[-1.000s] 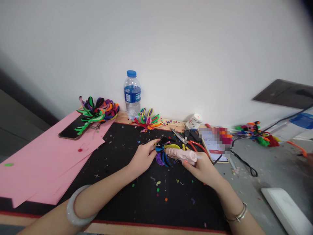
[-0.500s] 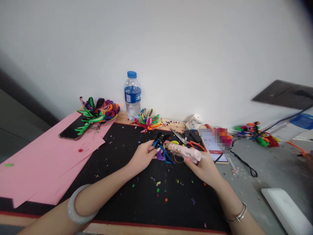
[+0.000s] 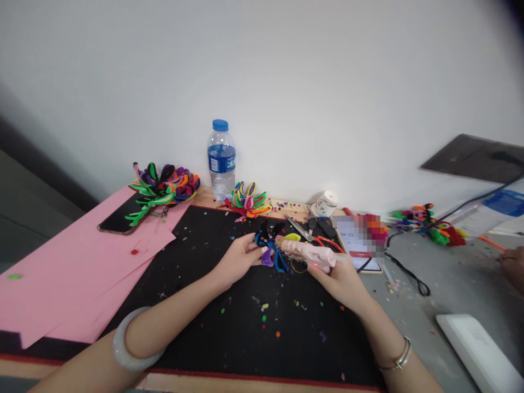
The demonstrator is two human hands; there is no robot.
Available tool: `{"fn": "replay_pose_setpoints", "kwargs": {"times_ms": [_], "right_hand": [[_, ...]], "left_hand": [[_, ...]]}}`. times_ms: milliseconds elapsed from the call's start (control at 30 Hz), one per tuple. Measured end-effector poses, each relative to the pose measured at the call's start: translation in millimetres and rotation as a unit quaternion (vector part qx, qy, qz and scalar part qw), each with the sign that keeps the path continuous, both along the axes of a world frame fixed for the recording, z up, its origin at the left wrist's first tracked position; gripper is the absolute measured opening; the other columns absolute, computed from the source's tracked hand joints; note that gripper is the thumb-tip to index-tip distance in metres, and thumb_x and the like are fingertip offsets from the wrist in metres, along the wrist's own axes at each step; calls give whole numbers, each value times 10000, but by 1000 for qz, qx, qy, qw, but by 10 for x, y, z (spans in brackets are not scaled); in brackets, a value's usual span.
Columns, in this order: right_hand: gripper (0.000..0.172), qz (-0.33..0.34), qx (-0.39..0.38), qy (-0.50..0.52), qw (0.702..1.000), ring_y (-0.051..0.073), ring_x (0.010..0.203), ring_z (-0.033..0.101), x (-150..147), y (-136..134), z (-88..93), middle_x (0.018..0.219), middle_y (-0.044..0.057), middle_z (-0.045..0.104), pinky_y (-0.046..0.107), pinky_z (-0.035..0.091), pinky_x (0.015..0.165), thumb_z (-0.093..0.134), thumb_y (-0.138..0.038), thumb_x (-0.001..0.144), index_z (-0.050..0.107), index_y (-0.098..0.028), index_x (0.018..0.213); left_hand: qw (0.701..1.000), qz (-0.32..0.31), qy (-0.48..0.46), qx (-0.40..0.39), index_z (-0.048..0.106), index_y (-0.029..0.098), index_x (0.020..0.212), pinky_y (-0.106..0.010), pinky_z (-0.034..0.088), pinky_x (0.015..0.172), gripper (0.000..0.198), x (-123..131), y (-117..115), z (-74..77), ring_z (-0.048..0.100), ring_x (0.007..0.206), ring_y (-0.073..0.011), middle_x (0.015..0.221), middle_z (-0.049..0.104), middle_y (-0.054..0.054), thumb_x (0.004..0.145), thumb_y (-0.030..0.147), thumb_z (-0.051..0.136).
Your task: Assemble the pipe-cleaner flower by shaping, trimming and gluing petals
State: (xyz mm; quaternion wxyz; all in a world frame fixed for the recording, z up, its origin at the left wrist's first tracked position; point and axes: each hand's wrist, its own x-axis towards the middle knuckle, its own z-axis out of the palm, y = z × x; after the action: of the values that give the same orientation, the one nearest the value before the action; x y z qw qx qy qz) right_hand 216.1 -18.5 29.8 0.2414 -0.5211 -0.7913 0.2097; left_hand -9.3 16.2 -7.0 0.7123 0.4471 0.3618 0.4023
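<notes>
My left hand [image 3: 237, 257] is closed in a pinch on a small flower of looped pipe cleaners [image 3: 272, 245], blue, purple, black and yellow, held just above the black mat [image 3: 229, 327]. My right hand [image 3: 338, 275] grips a pink glue gun [image 3: 307, 252] lying nearly level, its nozzle pointing left into the flower's middle. A pale bangle sits on my left wrist, thin metal bracelets on my right.
Two finished pipe-cleaner flowers [image 3: 164, 188] [image 3: 246, 201] lie at the back by a water bottle [image 3: 221, 158]. A dark phone [image 3: 120, 218] rests on pink paper [image 3: 69, 267]. Scissors [image 3: 301, 229], a white cup [image 3: 325, 203] and another phone [image 3: 358, 248] lie right. Another person's hand [image 3: 511, 267] shows at far right.
The flower was turned and lifted slightly in my left hand. The glue gun's nozzle shifted a little left and up with it. Another person's hand came further into view at the right edge.
</notes>
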Motion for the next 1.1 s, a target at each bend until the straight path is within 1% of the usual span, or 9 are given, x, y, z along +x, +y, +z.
{"fn": "replay_pose_setpoints", "kwargs": {"times_ms": [133,233,333,500,600,800,967,1100], "right_hand": [[239,10,-11,-7,1000,174,707,606,-8,-4,-2,849,45,664,243,471,640,471,-229,811,613,-151,986],[274,15,-10,-9,1000,187,770,613,-17,-8,12,909,51,663,252,475,689,471,-222,811,602,-153,1041],[292,23,-17,-4,1000,198,831,611,-27,-9,17,965,48,656,263,478,736,465,-216,816,594,-170,1074],[346,41,-32,16,999,211,853,610,-37,-4,-9,996,42,651,279,491,744,472,-219,813,553,-204,1148],[345,42,-40,18,998,201,824,615,-28,-3,-36,993,36,650,275,492,730,464,-231,817,547,-206,1151],[305,26,-39,4,999,167,676,611,-4,-9,-71,857,35,669,244,487,636,468,-243,818,579,-173,1094],[302,30,-30,-13,999,179,731,609,-9,-4,-51,887,46,662,250,478,664,464,-242,817,581,-163,1084],[313,40,-22,-20,999,190,803,608,-11,2,-26,938,51,657,264,475,725,457,-232,820,572,-166,1104]], "left_hand": [[1000,-11,-8,-8,554,136,1017,-337,483,819,308,7,2,8,617,900,-178,1017,645,-83,730,230,612],[1000,-24,-16,-7,562,134,1030,-340,476,823,333,10,1,8,617,891,-181,1027,643,-86,718,234,625],[999,-33,-12,-7,573,133,1024,-347,478,810,342,7,0,8,615,889,-194,999,653,-83,707,245,635],[999,-32,-3,-20,595,119,961,-356,473,805,303,5,-1,19,623,855,-201,930,672,-81,693,252,646],[999,-34,-1,-26,593,120,971,-348,472,805,307,6,-1,21,626,847,-195,926,674,-79,696,246,645],[999,-45,-4,-27,591,125,1006,-337,469,813,327,8,1,23,630,841,-184,927,678,-78,705,243,641],[998,-43,6,-36,595,124,1004,-343,470,816,339,11,-4,51,634,827,-182,927,678,-81,694,250,650],[998,-46,9,-32,590,127,1019,-353,465,830,342,0,-6,49,630,855,-190,946,672,-88,704,249,640]]}}
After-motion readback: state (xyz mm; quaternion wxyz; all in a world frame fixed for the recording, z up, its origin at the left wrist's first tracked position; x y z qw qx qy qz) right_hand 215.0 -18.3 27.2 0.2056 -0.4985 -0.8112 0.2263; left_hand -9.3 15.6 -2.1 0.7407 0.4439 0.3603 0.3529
